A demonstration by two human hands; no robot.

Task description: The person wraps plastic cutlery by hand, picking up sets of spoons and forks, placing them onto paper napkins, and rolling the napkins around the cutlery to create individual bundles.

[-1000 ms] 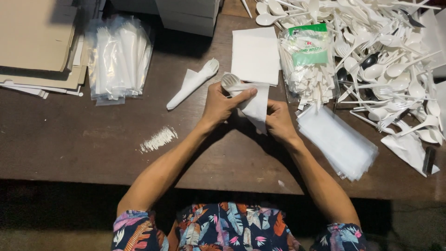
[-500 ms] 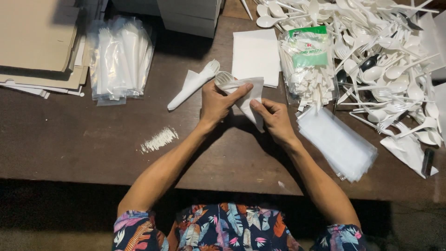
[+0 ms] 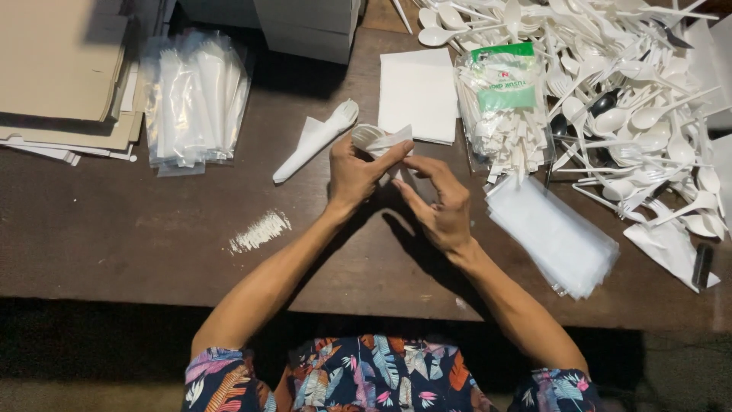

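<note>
my left hand (image 3: pixel 354 172) fingers grip a napkin-wrapped spoon (image 3: pixel 379 140) above the bench (image 3: pixel 114 229); my right hand (image 3: pixel 442 202) fingers pinch the napkin's lower edge.

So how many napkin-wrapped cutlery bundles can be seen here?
2. One finished bundle lies on the table, left of the hands. The other bundle is in the left hand, with the right hand beside it. Others may be hidden.

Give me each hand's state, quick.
Left hand: closed on the napkin-wrapped cutlery.
Right hand: fingers on the same napkin, grip unclear.
</note>
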